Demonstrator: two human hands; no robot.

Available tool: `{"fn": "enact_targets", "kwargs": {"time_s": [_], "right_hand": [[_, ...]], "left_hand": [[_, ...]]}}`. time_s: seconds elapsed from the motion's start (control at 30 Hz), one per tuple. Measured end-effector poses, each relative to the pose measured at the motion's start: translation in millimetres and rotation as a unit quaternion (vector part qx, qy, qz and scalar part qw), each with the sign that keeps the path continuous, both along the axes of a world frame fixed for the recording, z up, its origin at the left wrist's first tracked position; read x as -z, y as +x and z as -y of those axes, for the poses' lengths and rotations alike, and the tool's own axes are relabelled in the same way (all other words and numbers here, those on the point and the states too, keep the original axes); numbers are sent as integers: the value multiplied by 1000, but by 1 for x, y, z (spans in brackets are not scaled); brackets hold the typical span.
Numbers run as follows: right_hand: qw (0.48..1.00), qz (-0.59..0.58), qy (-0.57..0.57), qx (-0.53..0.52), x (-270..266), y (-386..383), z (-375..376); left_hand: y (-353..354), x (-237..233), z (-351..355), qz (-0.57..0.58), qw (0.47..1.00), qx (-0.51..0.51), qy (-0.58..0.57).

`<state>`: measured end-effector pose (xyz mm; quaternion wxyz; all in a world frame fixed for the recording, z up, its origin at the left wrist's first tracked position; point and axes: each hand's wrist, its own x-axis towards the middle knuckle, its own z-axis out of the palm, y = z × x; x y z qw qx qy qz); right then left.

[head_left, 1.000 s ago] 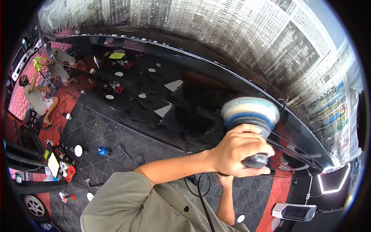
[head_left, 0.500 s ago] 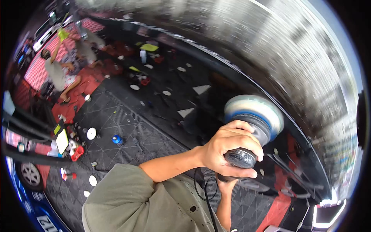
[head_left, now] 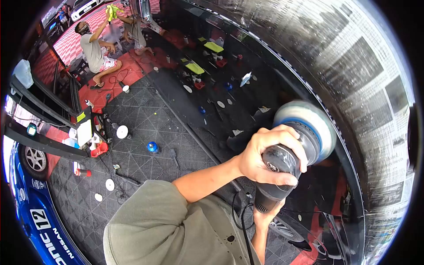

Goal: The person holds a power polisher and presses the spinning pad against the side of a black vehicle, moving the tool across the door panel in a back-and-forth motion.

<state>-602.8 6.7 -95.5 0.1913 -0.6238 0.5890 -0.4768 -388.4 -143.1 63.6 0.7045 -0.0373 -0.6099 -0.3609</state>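
My left hand (head_left: 274, 154) is wrapped over the front of a black polisher (head_left: 282, 161), its thumb below and fingers above. Lower down, my right hand (head_left: 268, 214) grips the polisher's rear handle, partly hidden behind the tool. The round white pad with a blue backing (head_left: 307, 128) lies against the glossy black car panel (head_left: 247, 95), close to its upper edge. A black cord (head_left: 244, 229) runs down from the tool past my shirt.
Newspaper sheets (head_left: 366, 88) cover the area beyond the panel edge. On the dark tiled floor (head_left: 145, 119) are a blue bottle (head_left: 153, 147), white pads (head_left: 122, 131) and a red container (head_left: 99, 149). A seated person (head_left: 95, 51) raises a yellow cloth (head_left: 114, 12). A blue car (head_left: 42, 212) stands lower left.
The camera view has shifted, and floor items appear farther right. In view, the polisher and both hands sit slightly farther right, with more of the tool's rear body showing. Both hands keep their hold.
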Motion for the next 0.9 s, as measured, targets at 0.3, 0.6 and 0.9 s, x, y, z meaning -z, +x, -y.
{"fn": "enact_targets", "kwargs": {"time_s": [0.3, 0.6, 0.9], "right_hand": [[998, -66, -7, -3, -31, 57, 25], [997, -77, 14, -15, -30, 61, 29], [998, -54, -14, 13, -29, 40, 13]], "left_hand": [[53, -1, 28, -54, 998, 37, 28], [65, 0, 34, -88, 994, 44, 46], [34, -3, 22, -39, 999, 26, 5]]}}
